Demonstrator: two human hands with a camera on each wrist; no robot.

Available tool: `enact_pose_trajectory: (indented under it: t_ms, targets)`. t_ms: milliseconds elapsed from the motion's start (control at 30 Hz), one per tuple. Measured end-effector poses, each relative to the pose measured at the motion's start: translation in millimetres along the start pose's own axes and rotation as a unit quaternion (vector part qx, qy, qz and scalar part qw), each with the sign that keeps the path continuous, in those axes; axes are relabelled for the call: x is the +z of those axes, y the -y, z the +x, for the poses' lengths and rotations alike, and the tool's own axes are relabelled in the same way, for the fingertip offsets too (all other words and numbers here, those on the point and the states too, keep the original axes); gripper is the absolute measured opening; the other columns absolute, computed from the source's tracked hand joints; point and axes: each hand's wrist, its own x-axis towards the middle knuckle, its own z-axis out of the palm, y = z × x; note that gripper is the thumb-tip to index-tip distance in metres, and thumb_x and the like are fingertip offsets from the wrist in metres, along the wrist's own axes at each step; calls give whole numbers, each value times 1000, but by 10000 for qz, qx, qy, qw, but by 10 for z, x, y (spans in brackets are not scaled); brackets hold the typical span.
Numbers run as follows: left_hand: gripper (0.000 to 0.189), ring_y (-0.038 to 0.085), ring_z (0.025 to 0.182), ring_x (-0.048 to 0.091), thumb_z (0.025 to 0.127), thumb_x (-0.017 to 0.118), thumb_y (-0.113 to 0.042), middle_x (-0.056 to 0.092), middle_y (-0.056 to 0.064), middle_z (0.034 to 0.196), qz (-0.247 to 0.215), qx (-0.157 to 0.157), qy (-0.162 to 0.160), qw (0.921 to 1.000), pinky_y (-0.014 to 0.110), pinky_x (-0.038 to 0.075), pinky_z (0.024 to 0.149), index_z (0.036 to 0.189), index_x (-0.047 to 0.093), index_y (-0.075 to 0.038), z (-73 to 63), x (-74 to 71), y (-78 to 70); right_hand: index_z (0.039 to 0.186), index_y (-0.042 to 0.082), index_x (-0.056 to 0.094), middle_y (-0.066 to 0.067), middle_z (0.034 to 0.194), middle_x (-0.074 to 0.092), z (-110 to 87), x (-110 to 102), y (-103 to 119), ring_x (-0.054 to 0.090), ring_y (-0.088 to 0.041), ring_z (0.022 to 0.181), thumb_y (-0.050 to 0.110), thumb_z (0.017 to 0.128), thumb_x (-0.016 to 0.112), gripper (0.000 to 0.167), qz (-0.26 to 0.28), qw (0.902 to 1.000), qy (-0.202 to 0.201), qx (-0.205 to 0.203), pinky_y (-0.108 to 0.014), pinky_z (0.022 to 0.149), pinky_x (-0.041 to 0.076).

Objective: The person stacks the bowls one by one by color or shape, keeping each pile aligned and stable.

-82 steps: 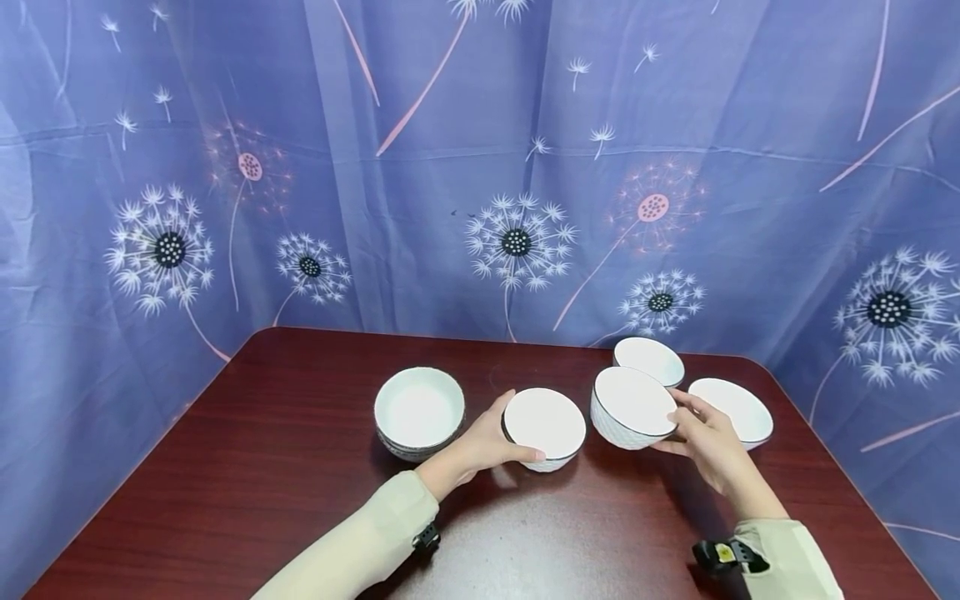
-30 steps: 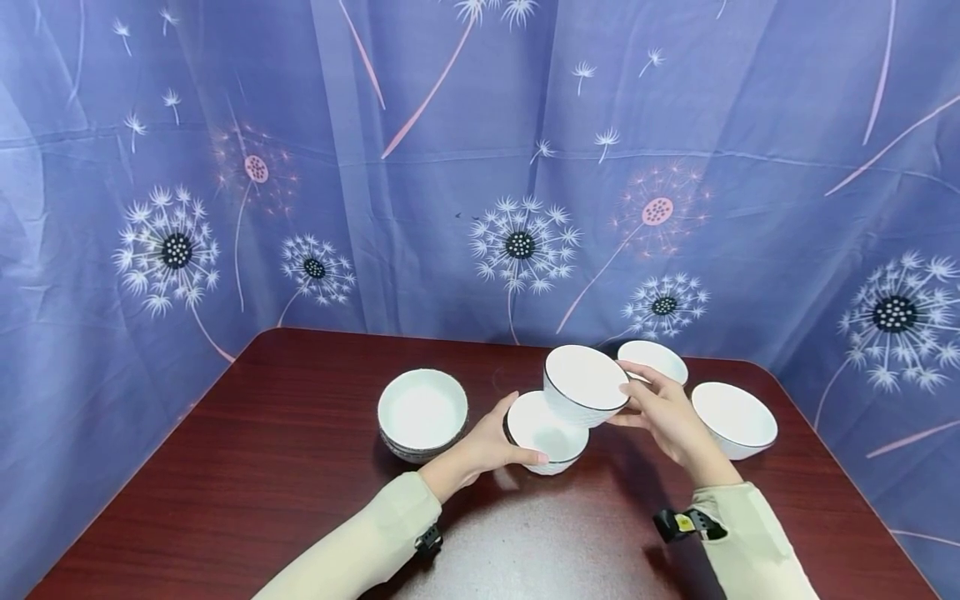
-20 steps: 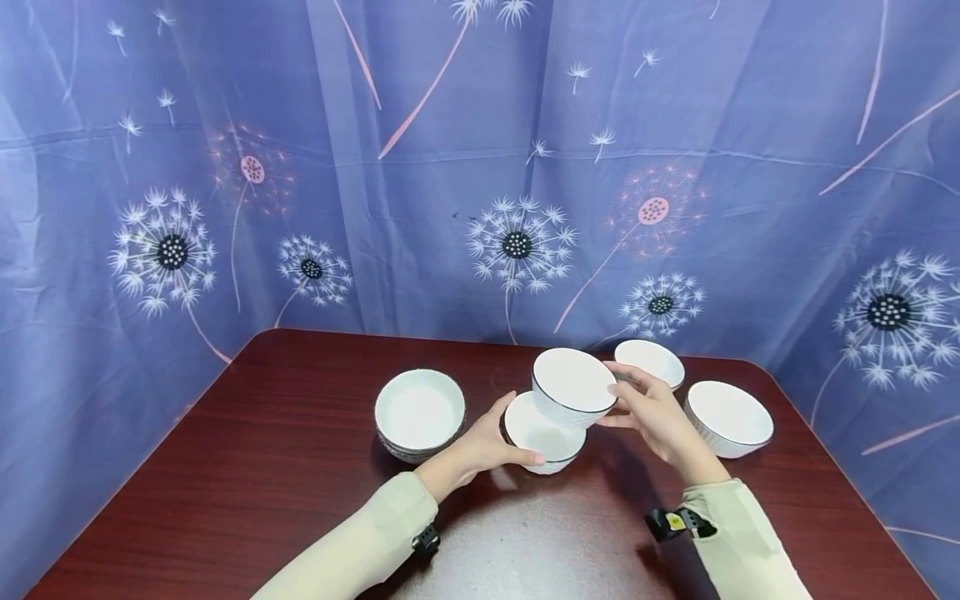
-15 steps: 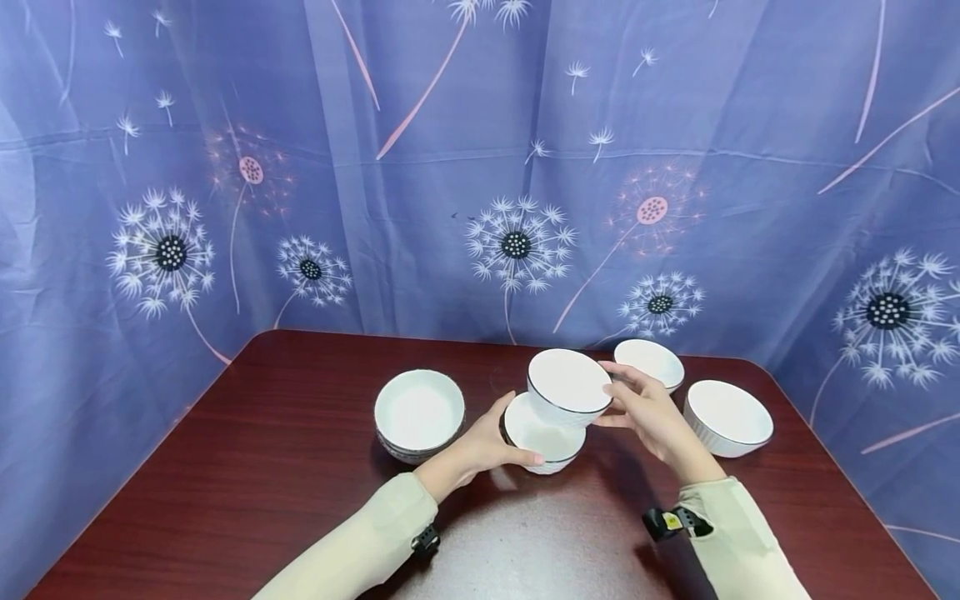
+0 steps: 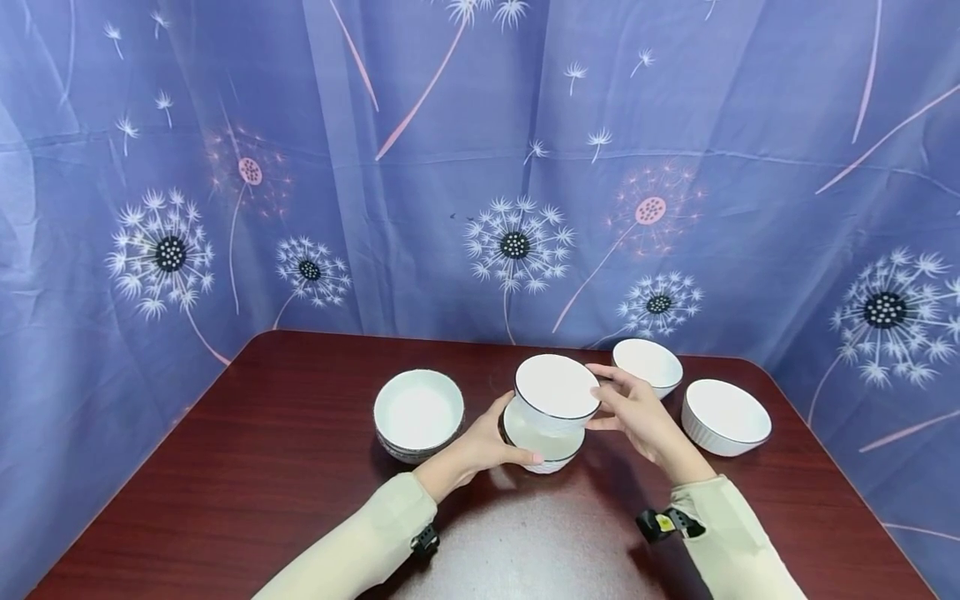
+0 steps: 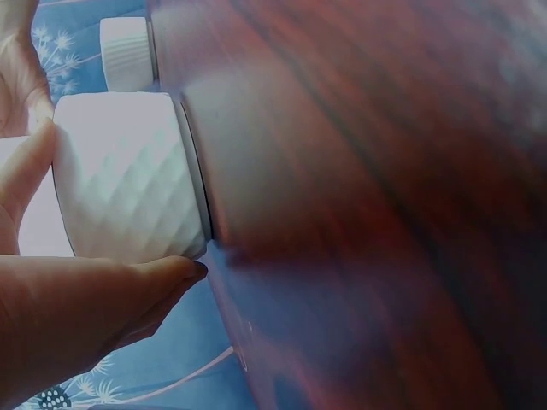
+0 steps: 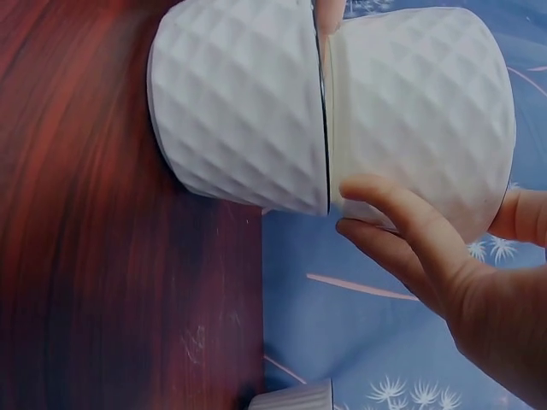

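White with a thin dark rim, the upper bowl (image 5: pixel 557 387) is facing its mouth upward over the lower bowl (image 5: pixel 522 432), a little right of the middle of the tabletop (image 5: pixel 225 467) and toward its far edge. Both are round, their central axes running nearly upright, their walls showing a raised diamond pattern in the wrist views. Whether the upper foot is touching the lower rim, I cannot tell.

The right hand (image 5: pixel 633 410) is pinching the upper bowl by its right side, thumb at the rim and fingers spread beneath. The left hand (image 5: pixel 483 442) is gripping the lower bowl from its left, thumb and fingers parted widely around it; this bowl is standing on the tabletop.

A yellow label (image 5: pixel 665 522) is showing on the black device at the right wrist, its marks too small for reading.

Two more white bowls are standing toward the far right corner: a rear bowl (image 5: pixel 647 364) by the far edge, a ribbed bowl (image 5: pixel 726 414) nearer the right edge. Left of the hands, one stack (image 5: pixel 418 410) is holding at least two nested bowls.
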Motion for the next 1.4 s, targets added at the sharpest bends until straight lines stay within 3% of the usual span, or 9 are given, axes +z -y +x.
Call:
enact_pose_trajectory:
  t_ms: [333,600,800,1200,1400]
  targets:
    - [106,26,131,38,68,88,-15,45,8,141,9,25,52,10000,49,26,110,153,24,-17,7,-15,7,144,-9,28,-27,129,45,-16,65,-14,65,-14,93,5,100,44,50,-61,10000,68,30,-39,77,57]
    - [107,28,135,34,69,88,-13,40,12,146,10,57,38,10000,50,24,111,153,21,-9,6,-22,-5,144,-11,28,-32,131,44,-48,127,8,65,-13,91,4,99,45,50,-72,9999,86,3,-38,75,57]
    - [104,27,134,35,68,88,-14,44,11,142,72,-60,-7,10000,50,27,110,150,25,-5,-2,-17,-23,143,-10,30,-27,122,50,-55,179,10,64,-13,83,2,98,46,49,-55,9999,-11,132,-36,72,57]
    - [98,22,128,42,68,88,-11,49,6,138,-129,27,101,9999,45,31,109,148,30,-11,7,-9,-7,140,-13,34,-34,130,44,-93,236,-7,64,-16,85,-1,98,46,45,-201,9996,-169,98,-43,75,57]
    - [99,23,128,42,68,88,-11,49,6,138,-109,39,110,9999,46,30,109,148,30,-10,16,-15,-2,138,-12,37,-34,129,46,-87,245,-24,64,-14,83,-1,98,47,43,-288,9991,-315,85,-40,73,58]
